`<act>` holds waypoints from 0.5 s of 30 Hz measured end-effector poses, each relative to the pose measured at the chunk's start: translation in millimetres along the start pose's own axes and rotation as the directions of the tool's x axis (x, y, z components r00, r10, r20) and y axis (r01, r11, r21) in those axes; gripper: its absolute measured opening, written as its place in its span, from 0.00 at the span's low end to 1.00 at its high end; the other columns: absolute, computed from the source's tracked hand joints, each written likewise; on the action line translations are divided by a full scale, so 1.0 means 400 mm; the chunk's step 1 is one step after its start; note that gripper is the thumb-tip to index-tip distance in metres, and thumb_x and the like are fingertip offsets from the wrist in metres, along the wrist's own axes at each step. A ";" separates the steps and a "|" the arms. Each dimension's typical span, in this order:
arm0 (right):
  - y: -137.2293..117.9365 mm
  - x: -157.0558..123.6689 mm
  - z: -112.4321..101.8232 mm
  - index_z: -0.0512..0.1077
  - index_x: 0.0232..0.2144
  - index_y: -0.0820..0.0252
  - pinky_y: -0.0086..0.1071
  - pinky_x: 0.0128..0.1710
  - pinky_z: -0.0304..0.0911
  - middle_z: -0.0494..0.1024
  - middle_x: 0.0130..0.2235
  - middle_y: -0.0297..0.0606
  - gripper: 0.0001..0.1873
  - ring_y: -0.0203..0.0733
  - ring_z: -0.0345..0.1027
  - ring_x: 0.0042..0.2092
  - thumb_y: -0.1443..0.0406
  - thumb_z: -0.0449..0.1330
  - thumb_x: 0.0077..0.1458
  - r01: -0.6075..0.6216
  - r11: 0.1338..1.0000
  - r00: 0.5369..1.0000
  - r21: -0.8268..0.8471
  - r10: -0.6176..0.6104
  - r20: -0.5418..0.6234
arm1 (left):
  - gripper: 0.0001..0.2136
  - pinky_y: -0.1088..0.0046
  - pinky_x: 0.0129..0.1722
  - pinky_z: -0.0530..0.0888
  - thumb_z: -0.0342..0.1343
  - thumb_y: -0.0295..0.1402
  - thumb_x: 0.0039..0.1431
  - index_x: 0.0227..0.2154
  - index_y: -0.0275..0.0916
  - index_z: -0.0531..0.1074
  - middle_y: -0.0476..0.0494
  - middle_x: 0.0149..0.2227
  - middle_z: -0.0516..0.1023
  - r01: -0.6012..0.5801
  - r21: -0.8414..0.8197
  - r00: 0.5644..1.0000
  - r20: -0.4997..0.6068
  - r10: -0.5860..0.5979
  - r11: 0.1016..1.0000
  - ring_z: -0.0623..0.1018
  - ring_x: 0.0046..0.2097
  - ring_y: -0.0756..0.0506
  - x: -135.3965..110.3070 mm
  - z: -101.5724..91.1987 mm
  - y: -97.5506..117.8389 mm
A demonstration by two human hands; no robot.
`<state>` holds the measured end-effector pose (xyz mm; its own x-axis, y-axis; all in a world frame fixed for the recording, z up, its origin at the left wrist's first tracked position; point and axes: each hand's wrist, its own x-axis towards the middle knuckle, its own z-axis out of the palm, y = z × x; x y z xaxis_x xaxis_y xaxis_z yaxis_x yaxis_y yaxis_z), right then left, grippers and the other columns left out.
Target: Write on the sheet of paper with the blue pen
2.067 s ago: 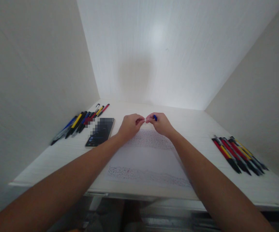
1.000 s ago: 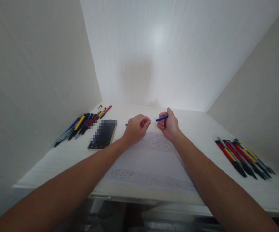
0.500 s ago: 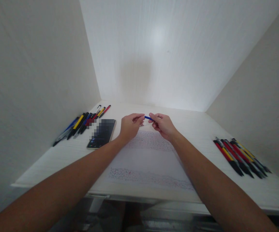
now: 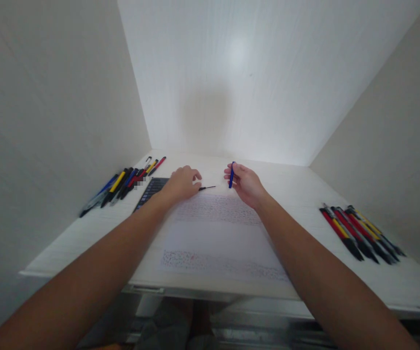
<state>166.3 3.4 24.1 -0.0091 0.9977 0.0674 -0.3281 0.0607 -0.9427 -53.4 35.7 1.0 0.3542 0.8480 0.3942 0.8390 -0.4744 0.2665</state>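
In my right hand (image 4: 246, 183) a slim blue pen barrel (image 4: 231, 176) stands nearly upright, pinched between thumb and fingers above the desk. My left hand (image 4: 184, 182) hovers low to the left, thumb and forefinger apart. Just by its fingertips lies a thin dark pen part (image 4: 207, 187) with a fine point facing right; its left end is hidden by the hand. Below both hands a sheet of paper (image 4: 220, 236) covered in rows of small marks lies on the desk. A phone (image 4: 150, 190) is partly hidden behind my left forearm.
Several pens (image 4: 117, 187) in blue, yellow, black and red lie along the left wall. Another row of red, yellow and black pens (image 4: 359, 234) lies at the right. White panels (image 4: 224, 87) enclose the desk (image 4: 286, 194) at the back and sides.
My hands have moved apart. The left hand has come away from the blue pen barrel toward the left and opened; the right hand has turned the barrel from level to upright.
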 end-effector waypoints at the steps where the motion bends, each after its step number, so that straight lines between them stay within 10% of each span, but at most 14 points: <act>1: -0.001 0.004 -0.005 0.71 0.34 0.60 0.29 0.34 0.62 0.76 0.35 0.36 0.07 0.34 0.70 0.33 0.61 0.60 0.57 0.014 1.000 1.000 -0.015 -0.014 -0.023 | 0.09 0.62 0.41 0.70 0.60 0.32 0.56 0.39 0.39 0.79 0.39 0.39 0.75 -0.004 -0.004 0.999 0.044 0.004 1.000 0.74 0.41 0.38 -0.003 -0.001 -0.011; 6: 0.013 0.028 -0.025 0.69 0.36 0.59 0.31 0.32 0.64 0.79 0.37 0.41 0.09 0.37 0.73 0.32 0.59 0.58 0.59 0.126 0.959 0.989 -0.255 -0.141 -0.039 | 0.09 0.65 0.40 0.69 0.57 0.32 0.59 0.39 0.39 0.80 0.39 0.38 0.76 -0.075 -0.021 0.989 0.123 0.077 0.997 0.74 0.37 0.41 -0.011 0.025 -0.031; 10: 0.024 0.039 -0.048 0.69 0.37 0.59 0.35 0.35 0.64 0.80 0.36 0.42 0.11 0.40 0.73 0.33 0.59 0.52 0.63 0.333 0.656 0.934 -0.678 -0.326 0.143 | 0.08 0.66 0.39 0.68 0.54 0.28 0.61 0.33 0.36 0.79 0.39 0.34 0.76 -0.083 0.016 0.990 0.119 0.081 0.996 0.73 0.37 0.42 -0.009 0.027 -0.016; 15: 0.004 0.028 -0.077 0.75 0.35 0.57 0.39 0.44 0.60 0.80 0.36 0.41 0.05 0.45 0.70 0.39 0.65 0.59 0.58 0.454 0.343 0.874 -0.822 -0.353 0.335 | 0.07 0.66 0.39 0.67 0.54 0.30 0.62 0.34 0.36 0.76 0.38 0.37 0.76 -0.042 -0.180 0.995 -0.100 0.024 0.983 0.74 0.39 0.41 -0.014 0.004 0.015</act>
<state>194.9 15.6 13.1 -0.2080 0.8398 0.5014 0.6599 0.4989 -0.5618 -49.5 28.6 -0.9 0.3313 0.8084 0.4866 0.7355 -0.5443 0.4034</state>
